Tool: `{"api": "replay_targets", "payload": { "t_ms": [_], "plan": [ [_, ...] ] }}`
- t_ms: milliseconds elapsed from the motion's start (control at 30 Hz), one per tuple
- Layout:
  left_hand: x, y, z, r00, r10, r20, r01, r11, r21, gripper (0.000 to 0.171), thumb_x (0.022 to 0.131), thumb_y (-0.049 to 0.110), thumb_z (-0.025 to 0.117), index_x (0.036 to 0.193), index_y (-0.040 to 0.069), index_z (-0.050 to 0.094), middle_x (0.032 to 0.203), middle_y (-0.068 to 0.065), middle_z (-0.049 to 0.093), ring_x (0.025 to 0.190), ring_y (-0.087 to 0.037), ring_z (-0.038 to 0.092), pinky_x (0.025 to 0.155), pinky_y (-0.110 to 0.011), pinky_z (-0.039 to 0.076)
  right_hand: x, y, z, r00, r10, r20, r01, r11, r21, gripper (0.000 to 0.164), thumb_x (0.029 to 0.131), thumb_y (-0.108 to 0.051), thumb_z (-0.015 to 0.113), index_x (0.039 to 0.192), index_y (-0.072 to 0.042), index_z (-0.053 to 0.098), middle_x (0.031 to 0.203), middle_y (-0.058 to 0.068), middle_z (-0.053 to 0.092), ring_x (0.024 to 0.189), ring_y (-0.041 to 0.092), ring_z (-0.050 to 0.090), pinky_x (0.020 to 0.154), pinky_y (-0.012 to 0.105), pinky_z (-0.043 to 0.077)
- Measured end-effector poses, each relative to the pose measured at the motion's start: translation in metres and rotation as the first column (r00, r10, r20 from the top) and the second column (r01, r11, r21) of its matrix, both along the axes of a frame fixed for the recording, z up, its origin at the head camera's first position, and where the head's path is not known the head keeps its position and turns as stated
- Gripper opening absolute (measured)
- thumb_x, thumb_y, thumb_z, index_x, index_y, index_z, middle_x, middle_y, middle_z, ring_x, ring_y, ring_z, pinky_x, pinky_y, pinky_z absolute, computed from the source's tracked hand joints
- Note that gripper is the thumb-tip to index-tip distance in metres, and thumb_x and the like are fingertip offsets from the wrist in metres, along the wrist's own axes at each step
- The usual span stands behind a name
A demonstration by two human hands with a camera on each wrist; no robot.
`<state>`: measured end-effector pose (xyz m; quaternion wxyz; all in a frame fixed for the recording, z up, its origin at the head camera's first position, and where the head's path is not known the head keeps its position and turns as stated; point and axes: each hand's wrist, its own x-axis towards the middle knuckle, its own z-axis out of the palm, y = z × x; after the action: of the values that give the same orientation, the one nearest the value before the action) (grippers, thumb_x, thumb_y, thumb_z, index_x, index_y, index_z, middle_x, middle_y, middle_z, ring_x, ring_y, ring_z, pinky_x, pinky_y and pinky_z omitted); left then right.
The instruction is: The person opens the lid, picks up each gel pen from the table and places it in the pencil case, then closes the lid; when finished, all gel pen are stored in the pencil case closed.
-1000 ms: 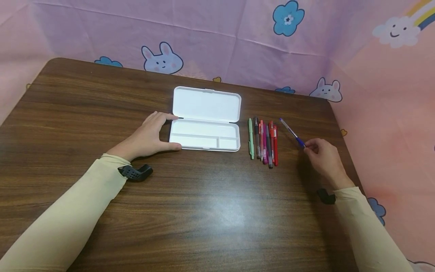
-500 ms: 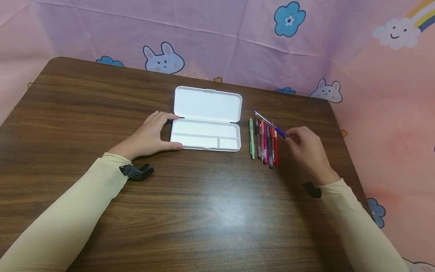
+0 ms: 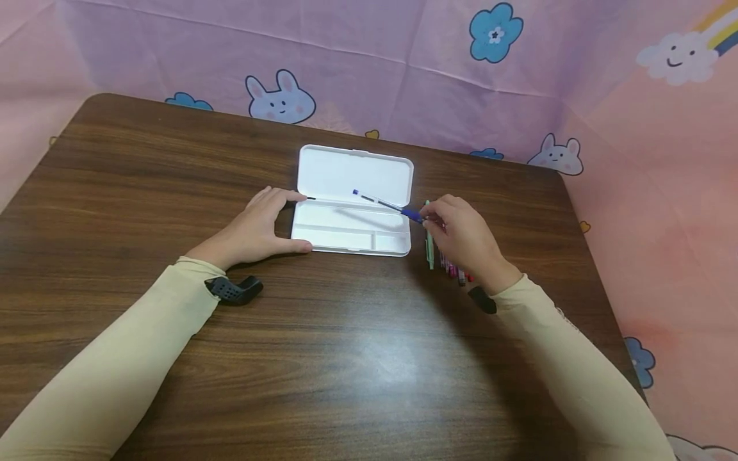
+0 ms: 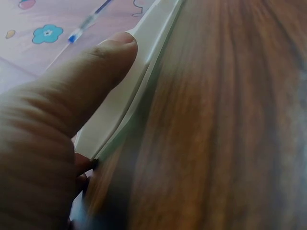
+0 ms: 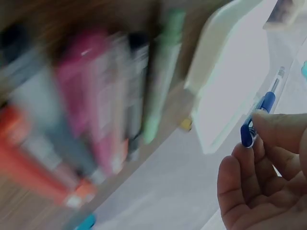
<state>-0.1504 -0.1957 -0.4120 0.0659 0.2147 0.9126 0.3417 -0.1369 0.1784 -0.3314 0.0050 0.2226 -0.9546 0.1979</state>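
Three compartments divide the base of the white case [image 3: 341,218], which I see from the head view lying on the wooden counter [image 3: 288,358] with its lid [image 3: 354,169] folded back toward the patterned cloth [image 3: 369,57]. The long rear compartment [image 3: 323,214] shows a smooth white floor, with a soft shadow from the pen across it; the front-left compartment [image 3: 331,239] and the smaller front-right compartment [image 3: 392,242] show the same plain white. I have the left hand [image 3: 254,227] grasping the case's left end, thumb at the front corner and index finger at the back by the hinge; the left wrist view gives me that thumb close up on the rim. The right hand [image 3: 464,237] pinches the blue pen [image 3: 411,214] by its blue end, and the pen slants to the left, raised over the case. Just beside the case's right end, apart from it, a green pen [image 3: 430,250] lies on the counter, with further pens in a row next to it, partly covered by the right hand as I look down. My right wrist view, blurred there, shows among them a magenta pen [image 5: 86,91], a dark-capped pen [image 5: 136,81] and an orange-red pen [image 5: 31,165].
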Motion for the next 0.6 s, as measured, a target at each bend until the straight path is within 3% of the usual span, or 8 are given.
{"api": "replay_targets", "payload": {
  "t_ms": [267,600],
  "plan": [
    [0.0,-0.001,-0.001,1.0,0.002,0.007,-0.002,1.0,-0.003,0.097,0.081,0.059,0.083,0.153,0.008,0.042,0.157,-0.014,0.042,0.152,-0.035,0.028,0.13,-0.048,0.005,-0.01,-0.041,-0.01,0.993,0.116,0.005,-0.116,0.99,0.082,0.017,0.1,-0.009,0.068,0.115,-0.005,0.074,0.108,0.01,0.07,0.102,0.025,0.061,0.091,0.039,0.057],
    [0.0,-0.001,0.0,1.0,-0.002,0.003,0.002,1.0,0.001,0.097,0.081,0.059,0.083,0.152,0.009,0.043,0.156,-0.014,0.043,0.152,-0.035,0.029,0.13,-0.048,0.005,-0.022,-0.062,-0.023,0.982,0.189,0.028,-0.191,0.975,0.114,0.017,0.099,-0.009,0.069,0.115,-0.006,0.075,0.11,0.009,0.072,0.105,0.024,0.065,0.099,0.038,0.057]
  ]
}}
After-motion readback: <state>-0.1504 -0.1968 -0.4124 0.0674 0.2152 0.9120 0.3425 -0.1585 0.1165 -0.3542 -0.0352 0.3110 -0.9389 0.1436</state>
